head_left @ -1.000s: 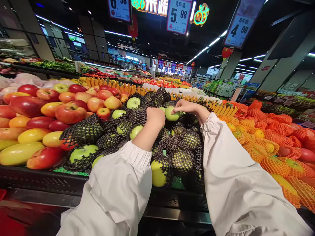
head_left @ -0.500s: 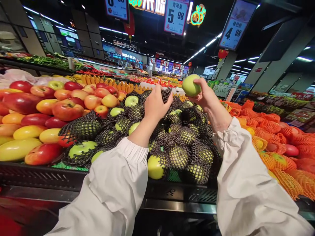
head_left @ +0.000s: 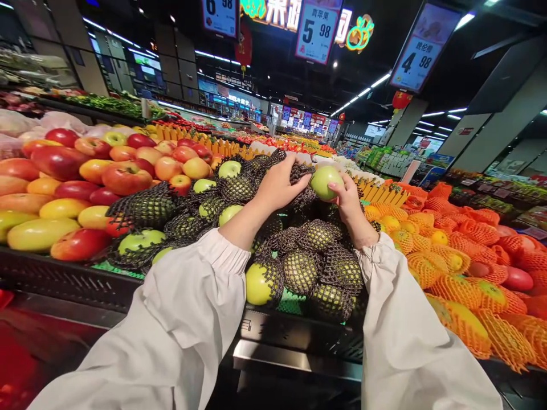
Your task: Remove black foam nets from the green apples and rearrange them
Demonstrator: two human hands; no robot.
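My right hand (head_left: 349, 200) is closed around a bare green apple (head_left: 323, 181), thumb across its near side, held above the pile. Just left of it, my left hand (head_left: 280, 183) has its fingers curled round a black foam net sleeve (head_left: 302, 169), part of which shows past the thumb. The left fingertips are close to the apple; whether the net touches it I cannot tell. Under both hands lie several green apples, many wrapped in black netting, such as a netted apple (head_left: 300, 271). A partly bare green apple (head_left: 258, 283) sits at the front.
Red and yellow apples (head_left: 128, 177) and mangoes (head_left: 43, 233) fill the left side. On the right is fruit in orange foam nets (head_left: 461, 262). A black crate edge (head_left: 290, 336) runs along the front. Price signs (head_left: 318, 31) hang overhead.
My right hand has brought the green apple down and left toward my left hand. My left hand, still with the net, has turned and its fingers now point right. The view has shifted slightly.
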